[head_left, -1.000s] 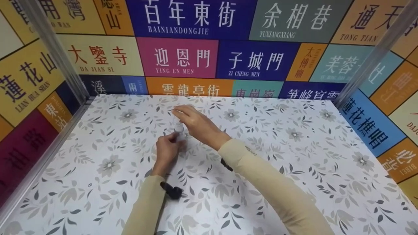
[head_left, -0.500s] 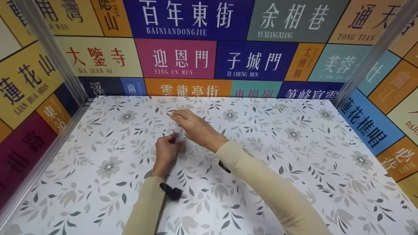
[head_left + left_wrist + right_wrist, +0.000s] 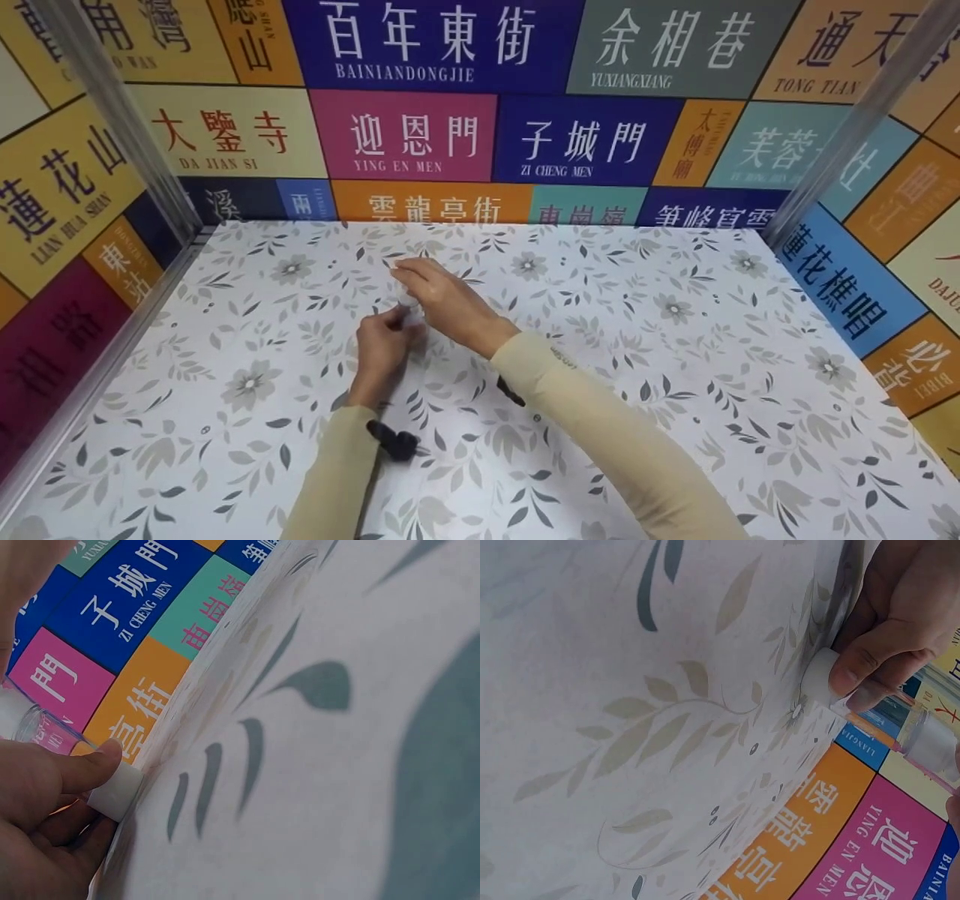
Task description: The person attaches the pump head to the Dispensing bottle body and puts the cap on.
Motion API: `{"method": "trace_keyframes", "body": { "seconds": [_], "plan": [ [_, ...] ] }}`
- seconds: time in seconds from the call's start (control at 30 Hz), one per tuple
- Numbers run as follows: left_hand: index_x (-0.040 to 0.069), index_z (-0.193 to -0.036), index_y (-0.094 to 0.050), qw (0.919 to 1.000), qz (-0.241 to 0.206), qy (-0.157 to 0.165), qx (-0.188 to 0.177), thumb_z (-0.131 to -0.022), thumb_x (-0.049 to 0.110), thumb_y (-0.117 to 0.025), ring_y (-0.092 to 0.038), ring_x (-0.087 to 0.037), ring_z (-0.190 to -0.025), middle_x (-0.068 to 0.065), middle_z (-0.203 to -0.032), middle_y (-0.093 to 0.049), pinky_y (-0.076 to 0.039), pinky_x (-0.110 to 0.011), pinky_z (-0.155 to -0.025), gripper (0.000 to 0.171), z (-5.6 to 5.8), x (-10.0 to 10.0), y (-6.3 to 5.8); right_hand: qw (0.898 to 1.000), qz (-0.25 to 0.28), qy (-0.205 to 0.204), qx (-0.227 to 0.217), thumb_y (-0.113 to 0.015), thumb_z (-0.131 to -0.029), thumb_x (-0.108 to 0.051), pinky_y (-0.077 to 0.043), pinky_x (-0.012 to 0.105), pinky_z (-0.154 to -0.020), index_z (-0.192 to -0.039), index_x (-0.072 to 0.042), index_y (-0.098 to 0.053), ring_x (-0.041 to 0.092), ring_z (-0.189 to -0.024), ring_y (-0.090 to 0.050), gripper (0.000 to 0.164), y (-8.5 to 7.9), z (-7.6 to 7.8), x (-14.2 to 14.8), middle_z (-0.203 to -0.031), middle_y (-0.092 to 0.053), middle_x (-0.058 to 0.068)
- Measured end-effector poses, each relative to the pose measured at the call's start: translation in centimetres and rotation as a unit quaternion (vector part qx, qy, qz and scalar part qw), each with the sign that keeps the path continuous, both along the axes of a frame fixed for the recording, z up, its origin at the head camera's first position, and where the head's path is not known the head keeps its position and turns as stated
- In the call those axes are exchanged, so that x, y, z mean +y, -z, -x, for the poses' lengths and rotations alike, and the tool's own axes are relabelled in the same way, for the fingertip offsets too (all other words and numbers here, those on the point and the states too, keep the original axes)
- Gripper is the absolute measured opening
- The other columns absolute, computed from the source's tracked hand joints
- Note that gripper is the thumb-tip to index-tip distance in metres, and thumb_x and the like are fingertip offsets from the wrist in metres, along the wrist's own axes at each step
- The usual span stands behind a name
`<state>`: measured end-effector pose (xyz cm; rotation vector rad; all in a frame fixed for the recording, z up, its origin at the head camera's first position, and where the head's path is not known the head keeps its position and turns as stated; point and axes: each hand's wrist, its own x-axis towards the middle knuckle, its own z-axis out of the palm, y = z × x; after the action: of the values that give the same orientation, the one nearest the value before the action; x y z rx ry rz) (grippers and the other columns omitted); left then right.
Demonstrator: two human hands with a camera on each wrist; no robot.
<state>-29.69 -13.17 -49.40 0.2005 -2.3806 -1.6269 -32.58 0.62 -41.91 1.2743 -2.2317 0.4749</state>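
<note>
A slim clear plastic tube (image 3: 407,301) with white ends stands upright on the flowered cloth. My left hand (image 3: 381,346) grips it low down, thumb and fingers just above its white base (image 3: 118,791). In the right wrist view the left thumb (image 3: 855,667) lies against this base, and a wider clear section with a white part (image 3: 930,744) inside sits higher up the tube. My right hand (image 3: 454,304) is over the top, its fingers bent round the upper end; the head view hides most of that end behind them.
A white cloth (image 3: 247,382) with grey leaves and flowers covers the table. Panels with coloured signs (image 3: 405,135) stand along the back and both sides. Clear corner posts (image 3: 142,127) rise at the back. A black wrist strap (image 3: 394,440) sits on the left sleeve.
My right hand has come down a little toward the left hand, and less of the tube's upper part shows between them. The left hand has stayed in place round the tube.
</note>
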Motion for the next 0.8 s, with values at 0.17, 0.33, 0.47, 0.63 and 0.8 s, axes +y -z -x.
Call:
{"method": "trace_keyframes", "body": {
  "seconds": [0.17, 0.33, 0.47, 0.63, 0.8],
  "plan": [
    [-0.003, -0.119, -0.069, 1.0000, 0.004, -0.003, 0.002, -0.079, 0.001, -0.077, -0.069, -0.031, -0.112, -0.022, -0.118, -0.071, -0.055, -0.043, -0.096, 0.041, -0.02, 0.02, -0.01, 1.000, 0.005, -0.006, -0.007, -0.056, -0.090, 0.011, -0.044, 0.028, -0.112, -0.130, 0.003, -0.060, 0.028, -0.128, -0.058, 0.042, 0.19, -0.02, -0.04, -0.135, -0.061, 0.018],
    [-0.002, -0.119, -0.070, 0.9998, 0.016, 0.003, -0.007, -0.081, 0.002, -0.076, -0.069, -0.030, -0.110, -0.021, -0.120, -0.071, -0.055, -0.043, -0.096, 0.038, -0.07, -0.01, -0.11, 1.000, -0.006, -0.001, -0.020, -0.057, -0.092, 0.008, -0.045, 0.028, -0.111, -0.132, 0.001, -0.060, 0.027, -0.128, -0.058, 0.041, -0.09, -0.10, -0.16, -0.136, -0.060, 0.017],
    [-0.001, -0.116, -0.072, 0.9996, 0.028, 0.002, -0.005, -0.082, 0.002, -0.075, -0.069, -0.027, -0.099, -0.020, -0.114, -0.074, -0.056, -0.038, -0.089, 0.034, -0.11, -0.05, -0.10, 0.999, -0.008, 0.003, -0.038, -0.058, -0.093, 0.007, -0.046, 0.028, -0.110, -0.131, 0.000, -0.061, 0.027, -0.127, -0.059, 0.038, -0.33, -0.23, -0.18, -0.136, -0.061, 0.015],
    [-0.002, -0.113, -0.073, 0.9993, 0.036, 0.000, -0.003, -0.083, 0.002, -0.073, -0.067, -0.025, -0.093, -0.019, -0.112, -0.075, -0.054, -0.036, -0.083, 0.031, -0.10, -0.02, -0.03, 0.999, 0.001, 0.003, -0.052, -0.058, -0.091, 0.010, -0.048, 0.027, -0.108, -0.129, 0.000, -0.063, 0.026, -0.125, -0.060, 0.040, -0.48, -0.36, -0.20, -0.135, -0.062, 0.014],
    [0.001, -0.117, -0.071, 0.9992, 0.035, 0.002, -0.017, -0.084, 0.004, -0.074, -0.067, -0.024, -0.097, -0.018, -0.116, -0.074, -0.055, -0.038, -0.086, 0.034, -0.06, -0.06, -0.12, 0.999, 0.006, 0.013, -0.051, -0.059, -0.090, 0.010, -0.047, 0.026, -0.108, -0.130, -0.003, -0.063, 0.026, -0.126, -0.061, 0.043, -0.51, -0.39, -0.23, -0.135, -0.063, 0.014]
  ]
}}
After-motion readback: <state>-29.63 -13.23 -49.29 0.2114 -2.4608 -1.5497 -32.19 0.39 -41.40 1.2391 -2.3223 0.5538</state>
